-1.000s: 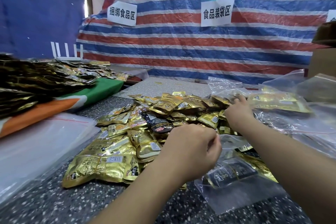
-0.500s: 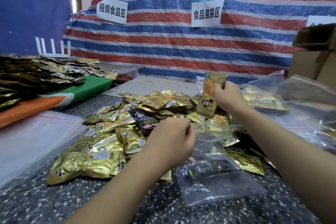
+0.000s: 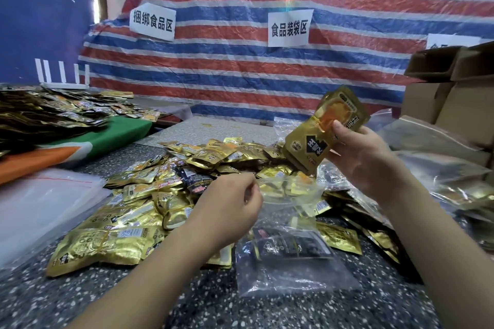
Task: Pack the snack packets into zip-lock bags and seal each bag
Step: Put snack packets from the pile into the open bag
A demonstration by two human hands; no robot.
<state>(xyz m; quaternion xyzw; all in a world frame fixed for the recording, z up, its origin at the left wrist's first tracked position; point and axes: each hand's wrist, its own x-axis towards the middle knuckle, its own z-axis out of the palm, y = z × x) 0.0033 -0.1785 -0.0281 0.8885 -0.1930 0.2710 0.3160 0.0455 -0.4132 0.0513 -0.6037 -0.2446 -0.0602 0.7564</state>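
Observation:
A heap of gold snack packets [image 3: 171, 189] covers the speckled table. My right hand [image 3: 366, 160] grips a small stack of gold packets [image 3: 320, 136], held tilted above the heap. Just below them lies a clear zip-lock bag [image 3: 291, 270] with its mouth raised. A few dark and gold packets sit inside it. My left hand [image 3: 230, 208] pinches the left edge of the bag's mouth.
A stack of empty clear bags [image 3: 40, 208] lies at the left, beside an orange and green cloth [image 3: 80, 147] under more packets. Filled bags [image 3: 459, 189] pile up at the right below cardboard boxes [image 3: 454, 93]. A striped tarp hangs behind.
My right hand has lifted a stack of gold packets out of the heap and brought it up toward me. My left hand has stayed at the bag's mouth.

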